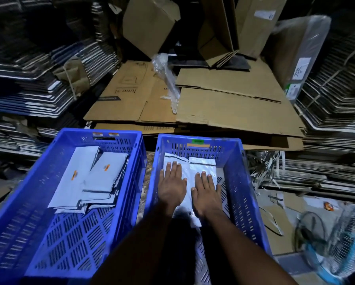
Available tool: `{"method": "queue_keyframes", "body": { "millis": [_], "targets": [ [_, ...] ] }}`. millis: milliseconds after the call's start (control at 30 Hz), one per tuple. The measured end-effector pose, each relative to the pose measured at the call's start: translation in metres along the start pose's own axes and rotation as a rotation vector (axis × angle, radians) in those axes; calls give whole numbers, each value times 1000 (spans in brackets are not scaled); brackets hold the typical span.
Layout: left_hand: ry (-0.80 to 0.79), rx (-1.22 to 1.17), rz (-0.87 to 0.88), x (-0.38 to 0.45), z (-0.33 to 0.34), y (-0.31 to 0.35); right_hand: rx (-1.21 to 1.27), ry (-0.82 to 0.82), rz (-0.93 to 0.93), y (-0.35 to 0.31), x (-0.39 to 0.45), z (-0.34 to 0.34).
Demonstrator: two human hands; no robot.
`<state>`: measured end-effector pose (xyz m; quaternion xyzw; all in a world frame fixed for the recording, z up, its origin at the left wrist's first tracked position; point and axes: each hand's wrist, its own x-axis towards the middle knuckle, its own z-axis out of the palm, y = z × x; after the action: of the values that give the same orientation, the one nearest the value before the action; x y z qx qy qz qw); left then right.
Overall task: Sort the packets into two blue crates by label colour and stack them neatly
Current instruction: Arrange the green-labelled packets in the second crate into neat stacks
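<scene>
Two blue crates stand side by side. The left crate (55, 233) carries orange tags on its far rim and holds several white packets with orange labels (94, 177), some overlapping askew. The right crate (244, 194) has a green tag on its far rim and holds white packets (202, 166) stacked flat. My left hand (171, 184) and my right hand (206, 193) both lie palm down with straight fingers on the packets in the right crate, pressing them flat. The labels of these packets are hidden.
Flattened cardboard sheets (223, 103) lie just beyond the crates, with upright boxes (149, 23) and a plastic wrap (168, 79) behind. Stacks of folded cartons (28, 83) wall in both sides. A fan guard (341, 243) and cables lie on the floor at the right.
</scene>
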<state>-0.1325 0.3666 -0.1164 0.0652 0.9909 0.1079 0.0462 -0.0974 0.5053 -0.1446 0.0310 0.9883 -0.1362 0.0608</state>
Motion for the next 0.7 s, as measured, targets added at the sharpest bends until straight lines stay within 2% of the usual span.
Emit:
{"method": "queue_keyframes", "body": {
  "millis": [167,300,367,433,500,600,700],
  "targets": [
    [31,-19,114,-19,-50,1,57,78,-29,-21,-17,-26],
    [175,10,232,-58,-73,-20,156,186,-93,-48,-45,-37],
    [214,59,168,-72,-72,-49,240,205,-121,-69,-62,-37],
    [217,83,6,-81,-70,-83,337,177,-131,-96,-76,-38],
    [160,54,-67,-87,-72,-111,398,141,-169,-124,-89,-38],
    [53,-173,-36,-89,-70,-132,466,102,-232,-159,-105,-35],
    [28,-427,-23,-100,-74,-135,373,40,-94,-174,-110,-33]
  ]
}}
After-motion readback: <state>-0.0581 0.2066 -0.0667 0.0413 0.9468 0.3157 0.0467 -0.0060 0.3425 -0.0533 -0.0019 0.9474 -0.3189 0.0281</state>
